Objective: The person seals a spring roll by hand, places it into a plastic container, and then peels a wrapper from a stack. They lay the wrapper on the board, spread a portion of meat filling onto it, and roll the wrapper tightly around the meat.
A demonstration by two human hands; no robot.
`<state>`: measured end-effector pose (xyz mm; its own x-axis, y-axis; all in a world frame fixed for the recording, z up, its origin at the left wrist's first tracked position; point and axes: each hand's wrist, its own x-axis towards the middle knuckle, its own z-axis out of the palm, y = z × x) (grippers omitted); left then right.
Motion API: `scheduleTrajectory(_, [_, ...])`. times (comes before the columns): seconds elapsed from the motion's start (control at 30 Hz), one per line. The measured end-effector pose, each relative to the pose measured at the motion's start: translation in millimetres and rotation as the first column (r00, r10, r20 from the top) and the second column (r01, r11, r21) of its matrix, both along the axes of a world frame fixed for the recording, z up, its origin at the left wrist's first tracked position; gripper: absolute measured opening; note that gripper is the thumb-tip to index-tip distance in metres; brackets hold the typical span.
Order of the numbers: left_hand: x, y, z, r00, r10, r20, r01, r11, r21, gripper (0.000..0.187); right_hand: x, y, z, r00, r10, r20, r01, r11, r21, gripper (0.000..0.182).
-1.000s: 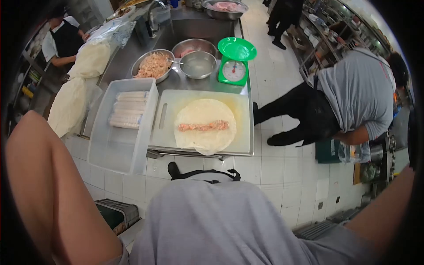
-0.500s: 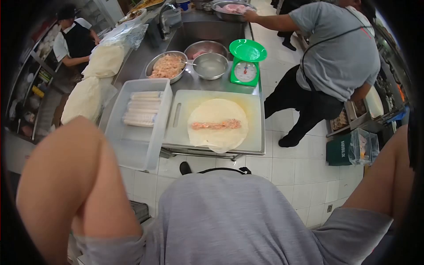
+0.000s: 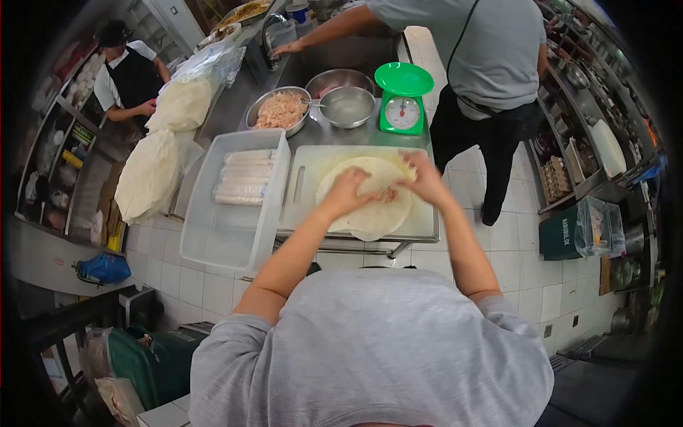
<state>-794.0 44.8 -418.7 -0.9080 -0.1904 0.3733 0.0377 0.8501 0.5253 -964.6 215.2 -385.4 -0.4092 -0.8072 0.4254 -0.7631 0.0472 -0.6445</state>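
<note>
Both of my hands are over a round, thin wrapper lying on a white cutting board. A strip of minced filling shows between them, its ends hidden by my hands. On the wrapper's left side is my left hand, fingers curved and apart. My right hand is at the right side, its fingers likewise spread near the wrapper's far edge. Left of the board, a plastic tub holds several pale rolls.
Behind the board stand a bowl of minced filling, a metal bowl of cloudy liquid and a green scale. Stacked wrappers lie at left. One co-worker reaches toward the faucet; another stands far left.
My hands have come in from the sides to the wrapper and filling. The co-worker at right has moved from the large bowl at the back to reach toward the faucet.
</note>
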Motion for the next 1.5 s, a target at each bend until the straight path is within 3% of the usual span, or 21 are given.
scheduleTrajectory(0.07, [2.6,14.3,-7.5,0.997,0.003,0.082,0.002,0.998,-0.060,0.046,4.8,-6.9,-53.1,0.997,-0.034,-0.073,0.039,0.997,0.071,0.057])
scheduleTrajectory(0.17, [-5.3,18.0,-13.0,0.978,0.012,0.206,0.008,0.995,-0.095,0.039,16.5,-0.8,-57.2,0.994,0.106,-0.024,-0.099,0.971,0.217,0.045])
scheduleTrajectory(0.27, [-13.8,13.7,-24.3,0.972,-0.035,0.232,0.065,0.990,-0.125,0.036,18.0,-7.8,-74.4,0.987,0.129,0.096,-0.147,0.967,0.210,0.034])
scheduleTrajectory(0.37, [-15.4,14.8,-35.2,0.979,-0.021,0.201,0.060,0.980,-0.188,0.031,20.1,-3.9,-81.0,0.993,0.118,-0.010,-0.116,0.985,0.129,0.028])
scheduleTrajectory(0.47, [-13.7,22.0,-32.6,0.991,0.055,0.123,-0.031,0.981,-0.189,0.022,25.2,2.9,-65.2,0.970,0.127,0.206,-0.134,0.991,0.022,0.020])
scheduleTrajectory(0.6, [-20.0,30.4,-20.2,0.998,0.001,-0.057,-0.012,0.984,-0.180,0.023,17.6,3.0,-78.2,0.979,0.109,0.173,-0.131,0.984,0.119,0.028])
scheduleTrajectory(0.67, [-24.1,28.1,-24.9,1.000,0.012,0.027,-0.006,0.980,-0.198,0.023,16.5,-3.1,-86.6,0.991,0.110,0.072,-0.119,0.985,0.123,0.032])
scheduleTrajectory(0.77, [-22.9,26.4,-28.2,0.996,0.017,0.089,0.003,0.977,-0.214,0.023,8.6,7.1,-67.8,0.949,0.252,0.191,-0.279,0.952,0.129,0.030])
scheduleTrajectory(0.87, [-20.4,31.6,-18.5,0.998,0.019,0.052,-0.011,0.989,-0.150,0.019,4.5,17.9,-58.8,0.931,0.170,0.323,-0.225,0.964,0.141,0.024])
scheduleTrajectory(0.97, [-24.2,34.4,-20.5,0.998,0.029,0.063,-0.019,0.987,-0.161,0.020,4.4,14.3,-60.5,0.968,0.161,0.190,-0.195,0.965,0.177,0.022])
scheduleTrajectory(1.07, [-30.0,34.5,-27.3,0.996,0.047,0.078,-0.029,0.974,-0.224,0.022,7.7,13.0,-72.5,0.967,0.073,0.244,-0.109,0.984,0.138,0.022])
scheduleTrajectory(1.17, [-27.6,34.4,-26.8,0.994,0.037,0.100,-0.012,0.971,-0.239,0.022,6.8,15.6,-75.4,0.984,0.064,0.167,-0.085,0.989,0.121,0.019])
scheduleTrajectory(1.27, [-29.2,40.9,-15.2,0.993,0.037,0.115,-0.009,0.973,-0.229,0.021,4.7,20.9,-68.4,0.969,0.110,0.222,-0.136,0.985,0.106,0.017])
scheduleTrajectory(1.37, [-33.0,48.0,-22.4,0.995,0.026,0.101,-0.002,0.973,-0.233,0.022,5.9,17.6,-71.4,0.993,0.087,0.077,-0.097,0.986,0.139,0.019])
scheduleTrajectory(1.5, [-35.5,47.4,-28.7,0.996,0.011,0.091,0.011,0.971,-0.238,0.020,6.1,21.4,-67.6,0.993,0.038,0.114,-0.062,0.974,0.218,0.017])
